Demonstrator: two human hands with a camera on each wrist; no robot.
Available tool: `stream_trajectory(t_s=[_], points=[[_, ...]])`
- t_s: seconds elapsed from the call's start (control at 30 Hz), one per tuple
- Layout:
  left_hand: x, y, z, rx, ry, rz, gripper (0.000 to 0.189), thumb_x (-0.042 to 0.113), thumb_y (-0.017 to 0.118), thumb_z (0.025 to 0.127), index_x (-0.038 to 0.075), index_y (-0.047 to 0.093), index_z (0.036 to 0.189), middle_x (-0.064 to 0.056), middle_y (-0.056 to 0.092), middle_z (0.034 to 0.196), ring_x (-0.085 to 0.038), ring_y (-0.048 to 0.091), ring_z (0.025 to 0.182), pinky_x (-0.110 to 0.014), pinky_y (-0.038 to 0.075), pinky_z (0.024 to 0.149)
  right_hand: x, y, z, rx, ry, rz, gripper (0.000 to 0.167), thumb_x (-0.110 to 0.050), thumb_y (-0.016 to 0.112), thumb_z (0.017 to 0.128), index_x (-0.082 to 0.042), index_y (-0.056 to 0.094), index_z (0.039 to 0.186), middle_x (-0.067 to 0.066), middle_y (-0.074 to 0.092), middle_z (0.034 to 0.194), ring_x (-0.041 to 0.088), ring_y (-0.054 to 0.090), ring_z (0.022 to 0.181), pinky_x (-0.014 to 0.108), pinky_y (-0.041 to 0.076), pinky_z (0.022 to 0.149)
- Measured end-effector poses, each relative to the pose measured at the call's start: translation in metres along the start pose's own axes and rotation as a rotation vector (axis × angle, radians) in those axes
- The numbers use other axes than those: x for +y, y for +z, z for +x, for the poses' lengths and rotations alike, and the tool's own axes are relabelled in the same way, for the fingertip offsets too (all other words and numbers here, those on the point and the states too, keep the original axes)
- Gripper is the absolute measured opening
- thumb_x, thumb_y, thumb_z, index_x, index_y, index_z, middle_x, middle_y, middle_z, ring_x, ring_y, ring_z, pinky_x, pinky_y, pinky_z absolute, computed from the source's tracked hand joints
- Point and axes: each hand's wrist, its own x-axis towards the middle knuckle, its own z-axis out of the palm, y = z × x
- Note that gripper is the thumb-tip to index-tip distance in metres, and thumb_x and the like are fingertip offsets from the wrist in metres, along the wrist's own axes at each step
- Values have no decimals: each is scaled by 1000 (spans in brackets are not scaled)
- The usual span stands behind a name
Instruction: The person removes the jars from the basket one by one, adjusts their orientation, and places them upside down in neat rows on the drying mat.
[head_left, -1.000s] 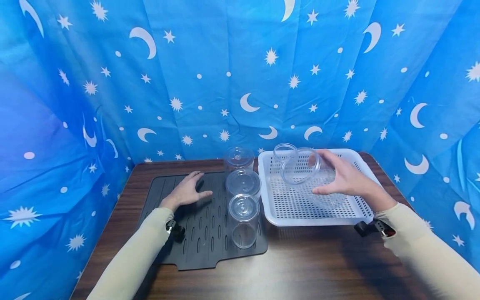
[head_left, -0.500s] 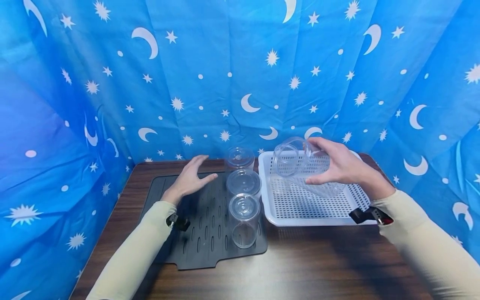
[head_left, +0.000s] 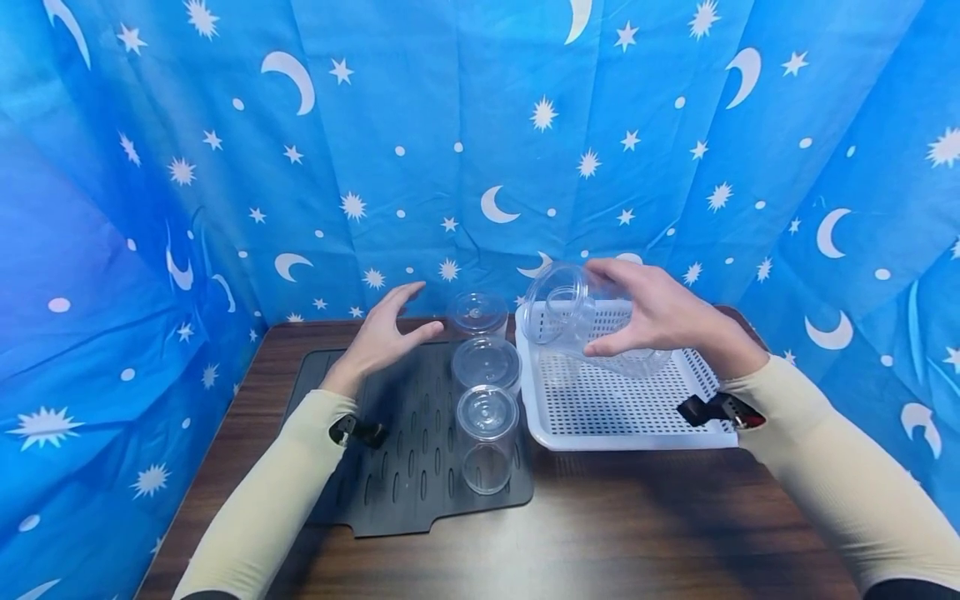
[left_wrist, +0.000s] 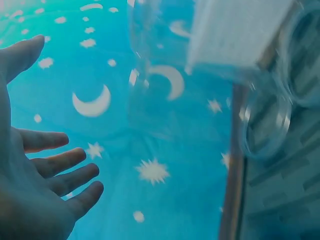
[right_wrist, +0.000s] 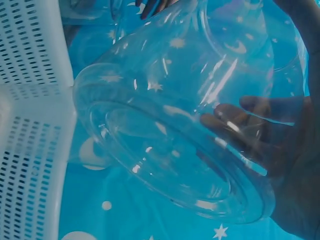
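Observation:
My right hand (head_left: 656, 308) grips a large clear jar (head_left: 558, 304) from its right side, thumb in front and fingers behind. Tilted onto its side, the jar hangs over the left part of the white basket (head_left: 630, 442), its wide round end toward the left. In the right wrist view, fingers (right_wrist: 235, 125) show through the clear wall. My left hand (head_left: 382, 333) hovers above the black mat (head_left: 393, 508), fingers spread and holding nothing. To its right, three clear jars stand in a row along the mat: a back jar (head_left: 478, 313), a middle jar (head_left: 486, 363) and a front jar (head_left: 487, 417).
A smaller round rim (head_left: 566, 310) shows through the held jar, at the basket's back left. The basket's raised wall stands close beside the jars. Brown wooden table (head_left: 600, 533) lies in front, and a blue star-patterned curtain (head_left: 420, 167) closes the back and sides.
My right hand has raised the jar and carried it left across the basket, tipping it further. My left hand has lifted and drifted right and back, nearer the standing jars.

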Motion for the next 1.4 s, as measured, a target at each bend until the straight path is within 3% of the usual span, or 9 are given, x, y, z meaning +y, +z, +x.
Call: stream_trajectory(t_s=[0.17,0.47,0.6,0.77,1.17,1.4], points=[[23,-3,3,-2,89,-131,83,61,66,83,16,41,147,-7,44,149,-26,43,137,-48,39,110,-8,-3,13,-26,-16,-40,103,-47,88,64,3,42,143,21,52,140,36,53,123,58,46,98],[54,-2,7,-51,137,-318,94,69,66,78,17,36,150,-6,39,153,-29,40,140,-50,37,111,-16,0,31,-72,-49,-119,105,-58,83,66,-1,42,144,17,54,139,32,55,123,54,47,99],[64,1,7,-60,153,-347,100,74,64,75,15,34,150,-7,37,154,-34,39,140,-53,38,110,-22,3,38,-96,-67,-139,107,-63,80,66,-2,41,145,16,53,141,31,54,126,53,47,101],[77,5,10,-83,175,-389,103,77,63,74,15,33,151,-5,37,153,-27,41,139,-51,39,110,-31,4,45,-99,-89,-170,108,-64,80,64,-1,43,144,16,56,137,31,57,123,50,49,99],[91,15,15,-157,168,-389,107,77,64,72,18,28,153,-9,39,151,-30,46,135,-45,49,100,-48,14,57,-74,-121,-317,105,-72,77,60,-7,49,137,12,61,129,32,65,104,49,56,79],[92,16,15,-145,141,-391,89,55,72,80,20,32,151,-8,42,148,-28,48,132,-40,52,97,-53,18,63,-77,-117,-386,105,-73,76,58,-9,49,137,10,61,125,29,64,102,47,56,73]])
